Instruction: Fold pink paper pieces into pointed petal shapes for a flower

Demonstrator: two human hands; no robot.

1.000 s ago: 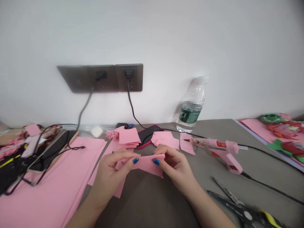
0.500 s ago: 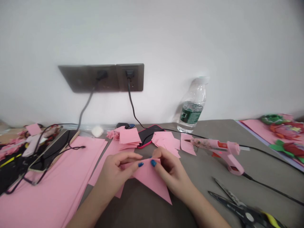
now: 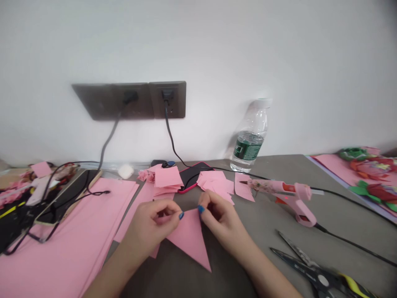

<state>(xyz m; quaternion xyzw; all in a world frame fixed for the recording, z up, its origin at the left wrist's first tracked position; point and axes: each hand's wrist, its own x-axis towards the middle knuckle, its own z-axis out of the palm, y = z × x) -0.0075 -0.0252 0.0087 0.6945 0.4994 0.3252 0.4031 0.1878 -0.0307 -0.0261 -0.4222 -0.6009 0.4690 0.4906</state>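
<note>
Both hands pinch one pink paper piece (image 3: 190, 238) folded into a triangle whose tip points down toward me over the grey table (image 3: 279, 215). My left hand (image 3: 151, 227) grips its upper left corner between thumb and fingers. My right hand (image 3: 221, 223) grips the upper right corner. Blue-painted thumbnails almost meet at the top edge.
Stacks of small pink paper squares (image 3: 169, 179) and a phone (image 3: 194, 176) lie just beyond my hands. A pink glue gun (image 3: 287, 196) lies to the right, scissors (image 3: 313, 273) at the front right, a water bottle (image 3: 251, 138) by the wall. Large pink sheets (image 3: 68, 248) and cables cover the left.
The paper went from a flat strip held level to a folded triangle hanging point-down. My hands have drawn closer together at its top edge.
</note>
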